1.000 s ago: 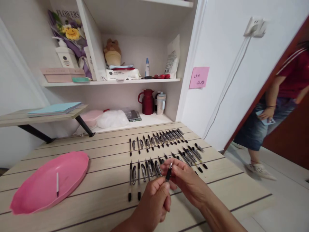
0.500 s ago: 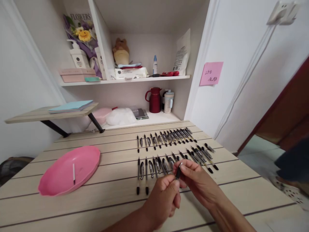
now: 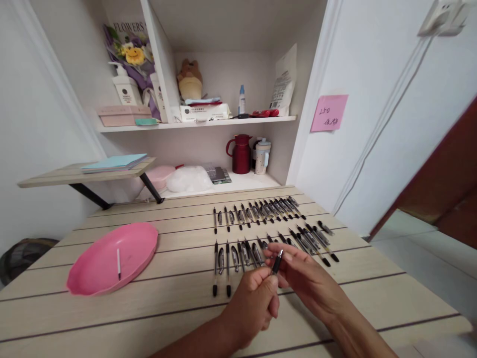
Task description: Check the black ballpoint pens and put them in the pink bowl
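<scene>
My left hand (image 3: 253,303) is closed around a pen (image 3: 276,263), with its black grip and silver tip sticking up out of the fist. Beside the tip, my right hand (image 3: 303,273) has its fingers stretched and apart behind the pen, the thumb close to the tip; contact there is hard to make out. Two rows of black-gripped pens and loose dark caps lie beyond my hands: a far row (image 3: 259,211) and a nearer row (image 3: 228,268), partly hidden by my hands.
On the left, a pink tray (image 3: 93,273) holds a thin white stick with a dark end (image 3: 119,263). Behind it, a small raised shelf (image 3: 55,174) carries blue paper (image 3: 115,163). A red jug (image 3: 241,155) and a cup (image 3: 262,158) stand in the cabinet at the back.
My right fingers have loosened from the pen's tip and spread, leaving the tip more exposed. The view has shifted slightly, and the person's leg and shoe at the right are gone from it.
</scene>
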### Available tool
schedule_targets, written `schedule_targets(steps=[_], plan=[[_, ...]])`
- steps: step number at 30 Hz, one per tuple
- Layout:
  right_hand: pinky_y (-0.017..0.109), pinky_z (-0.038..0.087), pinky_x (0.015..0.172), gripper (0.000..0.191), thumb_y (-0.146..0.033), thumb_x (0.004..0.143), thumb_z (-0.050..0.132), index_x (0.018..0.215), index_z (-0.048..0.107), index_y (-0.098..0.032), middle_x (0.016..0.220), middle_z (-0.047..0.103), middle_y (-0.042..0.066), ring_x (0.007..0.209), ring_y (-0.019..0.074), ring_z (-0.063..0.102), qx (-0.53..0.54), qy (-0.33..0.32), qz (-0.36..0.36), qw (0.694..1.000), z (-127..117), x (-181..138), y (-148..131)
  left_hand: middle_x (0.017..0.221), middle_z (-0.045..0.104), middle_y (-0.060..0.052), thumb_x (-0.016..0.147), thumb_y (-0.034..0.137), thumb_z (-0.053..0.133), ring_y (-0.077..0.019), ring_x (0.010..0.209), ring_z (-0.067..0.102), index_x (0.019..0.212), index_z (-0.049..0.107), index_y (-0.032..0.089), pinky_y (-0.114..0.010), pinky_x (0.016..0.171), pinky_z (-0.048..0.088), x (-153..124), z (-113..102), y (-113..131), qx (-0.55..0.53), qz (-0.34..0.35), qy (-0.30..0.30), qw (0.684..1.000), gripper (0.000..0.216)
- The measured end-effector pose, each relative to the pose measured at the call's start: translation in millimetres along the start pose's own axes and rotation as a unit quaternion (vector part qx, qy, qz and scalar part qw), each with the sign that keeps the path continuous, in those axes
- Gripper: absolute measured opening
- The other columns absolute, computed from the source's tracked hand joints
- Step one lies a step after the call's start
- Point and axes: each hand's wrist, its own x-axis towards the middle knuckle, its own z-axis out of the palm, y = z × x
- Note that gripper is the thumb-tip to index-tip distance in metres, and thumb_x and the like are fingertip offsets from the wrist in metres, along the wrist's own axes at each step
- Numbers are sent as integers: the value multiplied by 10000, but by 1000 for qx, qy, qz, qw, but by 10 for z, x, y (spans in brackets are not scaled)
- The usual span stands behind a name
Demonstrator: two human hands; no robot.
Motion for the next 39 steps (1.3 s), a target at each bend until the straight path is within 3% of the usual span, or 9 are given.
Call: schedule_targets(steps=[8, 13, 18, 21, 25, 28, 35, 37, 39], plan=[[235, 320, 477, 206, -321, 667, 677, 822, 649, -188, 836, 639, 45, 532, 92, 472, 7, -7, -5, 1000, -1, -31, -18, 438, 408, 92, 781, 423, 457, -7, 278, 197, 920, 516, 131, -164, 305, 117, -43, 41, 19, -3, 5, 2, 1000, 329], [226, 301, 457, 143, -286, 666, 682, 732, 643, -165, 606, 589, -1, 467, 81, 450, -14, -14, -15, 1000, -13, -63, 22, 436, 398, 92, 793, 393, 437, -13, 289, 170, 895, 502, 147, -169, 307, 96, -65, 68, 6, 4, 0, -1, 1000, 275], [270, 392, 588, 252, -390, 702, 626, 841, 634, -180, 755, 634, 31, 628, 133, 548, -192, -7, -20, 981, -204, 22, -172, 454, 401, 87, 809, 390, 418, -13, 300, 176, 883, 487, 153, -172, 316, 93, -65, 44, -2, 6, -10, 8, 1000, 259], [319, 407, 656, 318, -449, 719, 565, 903, 624, -196, 821, 653, 62, 747, 198, 574, -422, 150, -88, 890, -644, 261, -536, 477, 407, 82, 815, 396, 416, -10, 312, 175, 886, 487, 152, -172, 325, 95, -64, 22, 14, 2, -12, 7, 1000, 264], [338, 394, 657, 269, -391, 726, 514, 824, 649, -181, 838, 665, 118, 820, 268, 582, -694, 339, -72, 631, -1400, 669, -959, 462, 398, 82, 819, 377, 401, -11, 303, 157, 869, 490, 151, -177, 320, 83, -52, 11, 18, 0, -9, 25, 1000, 247], [325, 397, 617, 250, -370, 671, 547, 759, 656, -163, 830, 666, 148, 824, 288, 594, -755, 318, 9, 573, -1773, 875, -1024, 451, 400, 84, 816, 373, 399, -10, 283, 151, 863, 488, 151, -178, 306, 80, -25, -11, 2, 7, -15, 31, 999, 244], [294, 390, 571, 99, -272, 602, 591, 613, 623, -179, 635, 643, 78, 678, 233, 599, -723, 282, 27, 630, -1974, 954, -986, 434, 406, 87, 804, 380, 411, -14, 260, 151, 865, 480, 151, -179, 281, 81, 18, -72, -14, 9, -16, 11, 1000, 247], [276, 388, 547, 143, -318, 650, 570, 622, 602, -181, 591, 615, 47, 616, 191, 580, -664, 278, 2, 694, -1839, 868, -976, 437, 407, 87, 806, 375, 409, -13, 262, 151, 866, 484, 149, -178, 284, 80, 4, -64, 1, 4, -21, 8, 1000, 245], [258, 384, 517, 181, -363, 671, 584, 644, 577, -184, 561, 581, 18, 561, 151, 547, -487, 253, -47, 835, -1554, 733, -899, 439, 407, 87, 810, 366, 407, -12, 266, 152, 873, 490, 148, -177, 289, 83, -16, -53, 18, -1, -24, 8, 1000, 242]])
